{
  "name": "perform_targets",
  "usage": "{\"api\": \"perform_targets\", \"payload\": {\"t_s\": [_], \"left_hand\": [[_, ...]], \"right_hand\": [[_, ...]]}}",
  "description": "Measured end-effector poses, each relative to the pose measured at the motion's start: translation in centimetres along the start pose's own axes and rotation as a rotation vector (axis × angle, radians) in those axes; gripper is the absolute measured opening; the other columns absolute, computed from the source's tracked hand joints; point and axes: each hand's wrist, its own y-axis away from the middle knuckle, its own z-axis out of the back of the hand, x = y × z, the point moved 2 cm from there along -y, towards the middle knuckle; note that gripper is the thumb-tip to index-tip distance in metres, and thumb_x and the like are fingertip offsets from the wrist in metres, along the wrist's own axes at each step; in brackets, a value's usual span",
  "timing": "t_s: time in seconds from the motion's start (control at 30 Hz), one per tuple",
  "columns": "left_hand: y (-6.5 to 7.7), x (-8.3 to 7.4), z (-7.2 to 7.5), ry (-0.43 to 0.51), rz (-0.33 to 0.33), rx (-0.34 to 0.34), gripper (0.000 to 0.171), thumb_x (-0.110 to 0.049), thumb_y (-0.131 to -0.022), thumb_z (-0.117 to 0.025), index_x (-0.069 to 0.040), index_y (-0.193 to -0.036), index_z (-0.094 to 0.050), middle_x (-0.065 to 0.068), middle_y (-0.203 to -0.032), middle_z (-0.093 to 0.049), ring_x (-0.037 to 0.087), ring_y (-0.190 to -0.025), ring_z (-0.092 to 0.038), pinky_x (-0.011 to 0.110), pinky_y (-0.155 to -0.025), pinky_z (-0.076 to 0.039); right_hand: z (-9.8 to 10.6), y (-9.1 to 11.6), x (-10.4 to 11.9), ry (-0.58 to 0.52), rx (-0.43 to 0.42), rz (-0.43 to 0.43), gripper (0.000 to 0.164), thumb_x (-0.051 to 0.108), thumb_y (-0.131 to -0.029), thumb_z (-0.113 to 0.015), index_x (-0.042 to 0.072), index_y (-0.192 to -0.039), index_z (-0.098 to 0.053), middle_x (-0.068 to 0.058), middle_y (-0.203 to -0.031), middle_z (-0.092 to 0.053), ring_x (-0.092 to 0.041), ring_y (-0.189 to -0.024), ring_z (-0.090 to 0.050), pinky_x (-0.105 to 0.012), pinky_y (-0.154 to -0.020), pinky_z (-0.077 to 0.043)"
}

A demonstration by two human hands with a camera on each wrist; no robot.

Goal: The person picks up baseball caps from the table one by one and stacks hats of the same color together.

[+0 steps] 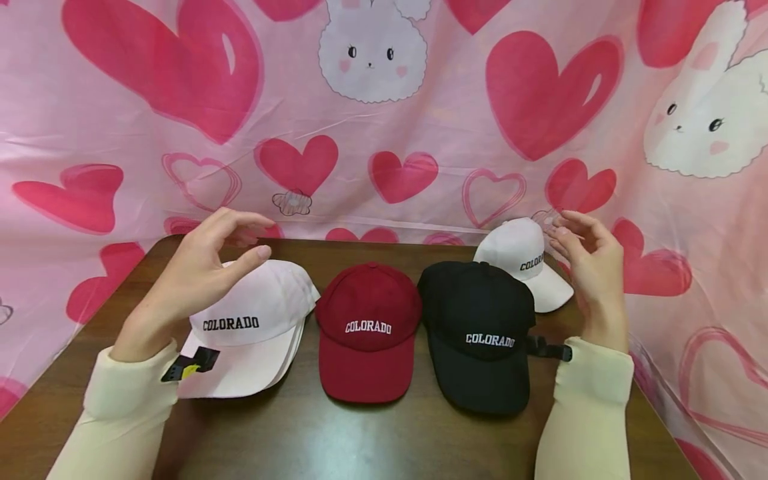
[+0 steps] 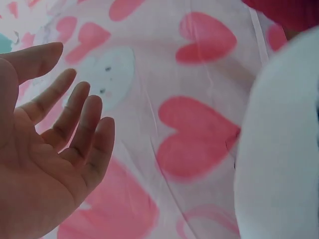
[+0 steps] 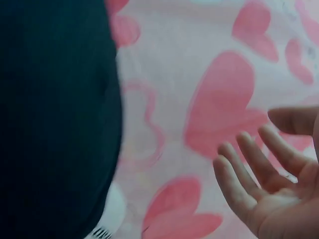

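Above the white caps (image 1: 252, 313) on the left, stacked with more than one brim showing, my left hand (image 1: 207, 260) hovers with relaxed fingers and holds nothing. My right hand (image 1: 591, 270) is raised at the right, its fingers loosely bent and nothing in them. It overlaps the edge of a single white cap (image 1: 516, 250) at the back right. Nearer me lies a black cap (image 1: 480, 333), left of the right wrist. A dark red cap (image 1: 369, 327) sits in the middle. Every front reads COLORADO. In the left wrist view the left palm (image 2: 45, 159) shows bare.
The caps stand on a brown wooden table (image 1: 288, 440). Behind and beside it hangs a pink cloth (image 1: 360, 133) with hearts and rabbits. Dark straps (image 1: 192, 363) circle both wrists over pale yellow sleeves (image 1: 588, 407).
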Motion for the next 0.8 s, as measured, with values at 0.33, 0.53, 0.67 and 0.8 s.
{"api": "perform_targets", "payload": {"t_s": [0.33, 0.53, 0.67, 0.8], "left_hand": [[-1.6, -2.5, -3.5, 0.072, -0.155, 0.025, 0.04, -0.012, -0.096, -0.078, -0.019, -0.135, -0.069, -0.004, -0.122, -0.066, 0.015, -0.109, -0.062, 0.023, -0.097, -0.047], [-1.8, -3.7, -6.5, 0.115, -0.195, 0.078, 0.04, -0.015, -0.096, -0.08, -0.019, -0.134, -0.067, -0.005, -0.127, -0.064, 0.014, -0.115, -0.062, 0.037, -0.101, -0.051], [-1.5, -4.5, -8.6, 0.151, -0.218, 0.139, 0.04, -0.019, -0.097, -0.08, -0.019, -0.134, -0.066, -0.006, -0.13, -0.063, 0.014, -0.117, -0.061, 0.041, -0.101, -0.052], [-1.5, -5.1, -10.1, 0.188, -0.232, 0.181, 0.041, -0.019, -0.096, -0.079, -0.019, -0.135, -0.064, -0.003, -0.132, -0.062, 0.015, -0.121, -0.06, 0.046, -0.105, -0.053]], "right_hand": [[4.7, -1.5, -4.2, -0.003, -0.362, -0.295, 0.025, 0.009, -0.101, -0.066, 0.015, -0.126, -0.065, 0.0, -0.12, -0.059, -0.008, -0.098, -0.066, -0.018, -0.092, -0.056], [6.5, -1.7, -6.5, 0.071, -0.418, -0.508, 0.063, 0.024, -0.104, -0.061, 0.02, -0.163, -0.04, 0.004, -0.166, -0.035, -0.012, -0.15, -0.035, -0.031, -0.127, -0.025], [7.3, -1.5, -8.2, 0.037, -0.44, -0.618, 0.055, 0.027, -0.105, -0.06, 0.024, -0.158, -0.044, -0.001, -0.155, -0.043, -0.011, -0.138, -0.042, -0.03, -0.115, -0.035], [7.7, -1.5, -9.7, -0.005, -0.505, -0.665, 0.016, 0.023, -0.102, -0.062, 0.019, -0.117, -0.059, 0.007, -0.103, -0.052, -0.009, -0.092, -0.048, -0.025, -0.083, -0.042]]}}
